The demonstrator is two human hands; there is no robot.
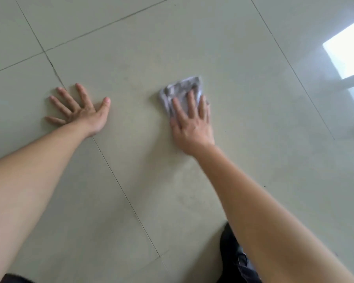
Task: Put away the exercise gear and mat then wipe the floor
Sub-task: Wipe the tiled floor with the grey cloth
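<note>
The right hand presses flat on a grey cloth on the floor; the left hand lies spread on the tiles

No readable text, label, brand or number shows anywhere. The floor is plain tile, and the cloth (grey, crumpled) bears no print.

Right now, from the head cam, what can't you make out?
- Crumpled grey cloth: its near part is hidden under the right hand, and it is motion-blurred, so its full shape is unclear.
- Pale tiled floor: a bright window reflection washes out the top right, so dirt there can't be judged.
- Dark clothing: cut off by the bottom edge and the right forearm.
- Exercise gear and mat: not in frame.
- Left hand: palm contact hidden beneath it.
</note>
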